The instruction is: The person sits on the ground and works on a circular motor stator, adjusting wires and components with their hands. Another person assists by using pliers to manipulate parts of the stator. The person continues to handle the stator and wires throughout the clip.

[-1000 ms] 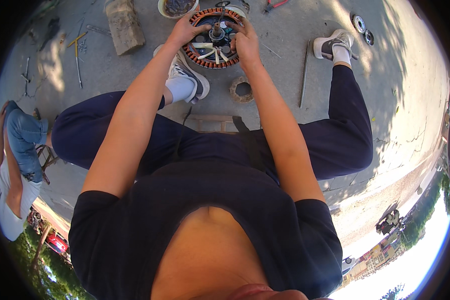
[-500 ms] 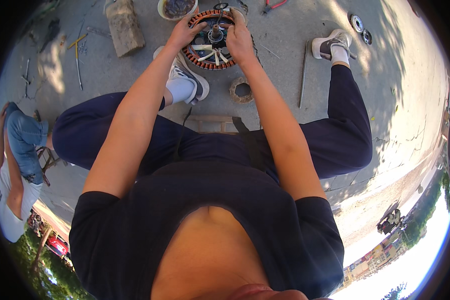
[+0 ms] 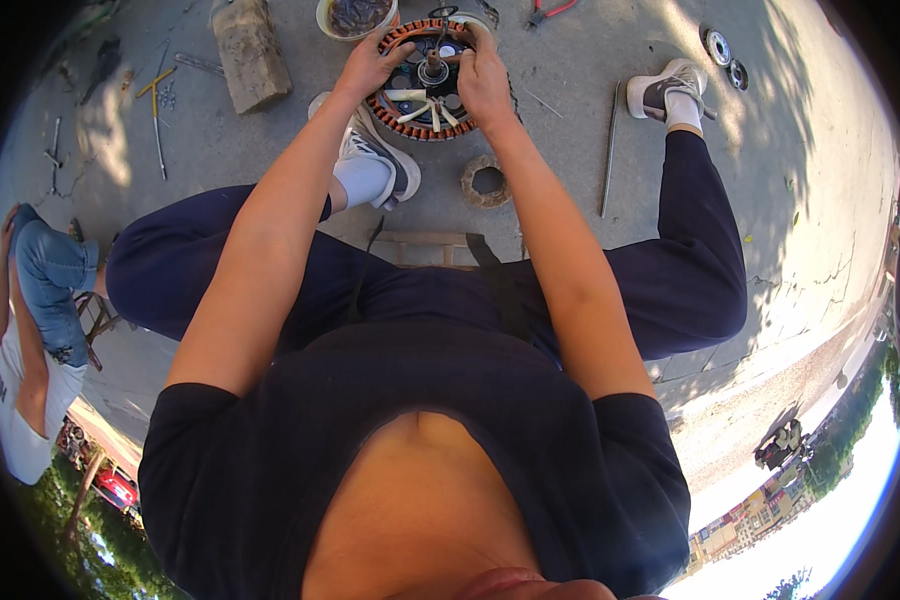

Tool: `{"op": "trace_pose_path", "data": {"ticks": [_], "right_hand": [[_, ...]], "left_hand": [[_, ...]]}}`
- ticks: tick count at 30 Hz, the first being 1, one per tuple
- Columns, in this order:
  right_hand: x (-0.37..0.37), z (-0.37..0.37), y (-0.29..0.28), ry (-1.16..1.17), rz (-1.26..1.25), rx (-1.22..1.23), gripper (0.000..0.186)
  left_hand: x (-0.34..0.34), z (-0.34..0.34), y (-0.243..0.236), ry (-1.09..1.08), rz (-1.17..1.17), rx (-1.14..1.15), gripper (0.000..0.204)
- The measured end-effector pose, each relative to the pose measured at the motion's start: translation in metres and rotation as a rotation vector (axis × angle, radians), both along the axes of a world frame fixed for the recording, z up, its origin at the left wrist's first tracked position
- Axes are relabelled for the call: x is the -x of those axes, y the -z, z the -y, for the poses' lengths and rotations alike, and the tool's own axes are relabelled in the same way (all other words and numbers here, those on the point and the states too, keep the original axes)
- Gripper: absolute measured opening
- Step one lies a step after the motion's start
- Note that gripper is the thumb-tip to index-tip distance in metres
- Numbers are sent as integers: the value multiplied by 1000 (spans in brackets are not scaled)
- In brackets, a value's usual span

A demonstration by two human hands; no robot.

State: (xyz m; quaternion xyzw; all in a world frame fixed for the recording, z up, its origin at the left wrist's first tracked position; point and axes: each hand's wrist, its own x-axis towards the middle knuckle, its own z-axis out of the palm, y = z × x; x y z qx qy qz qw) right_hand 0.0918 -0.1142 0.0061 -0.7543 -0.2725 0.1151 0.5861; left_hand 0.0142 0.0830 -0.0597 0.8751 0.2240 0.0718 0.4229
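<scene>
A round motor stator sits on the ground in front of me, with copper windings round its rim. A metal shaft rises from its centre, and white-sleeved wires lie across its lower half. My left hand grips the rim at the left, thumb laid over the inside. On the opposite side my right hand is closed round the rim, its thumb pointing in toward the shaft. The fingers under the outer edge are hidden. A dark cable loops up by the shaft's far side.
Nearby are a tub of dark contents, a wooden block, a brown ring, red-handled pliers, a metal rod, two bearing-like rings and a yellow T-handled tool. Another person sits at the far left.
My right hand has shifted slightly on the rim, its thumb and fingers a little lower. The left hand keeps its hold, and the stator stays in about the same place.
</scene>
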Motion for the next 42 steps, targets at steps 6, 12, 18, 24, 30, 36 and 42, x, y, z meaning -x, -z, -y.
{"op": "trace_pose_path", "data": {"ticks": [6,12,18,24,30,36,42], "right_hand": [[8,11,9,48,77,44,38],[26,26,-6,80,27,106,38],[32,27,-22,64,-210,37,40],[38,27,-16,75,-314,-38,42],[45,28,-23,125,-641,-194,48],[45,27,-19,143,-779,-197,54],[52,25,-20,111,-731,-226,62]], "left_hand": [[-2,3,-5,5,-24,6,81],[0,0,-2,1,-33,-5,83],[-1,3,-8,29,7,75,85],[-2,3,-12,37,-52,130,91],[0,0,-5,29,-36,111,101],[-1,0,-9,53,-38,200,102],[-1,0,-5,46,-18,85,104]]}}
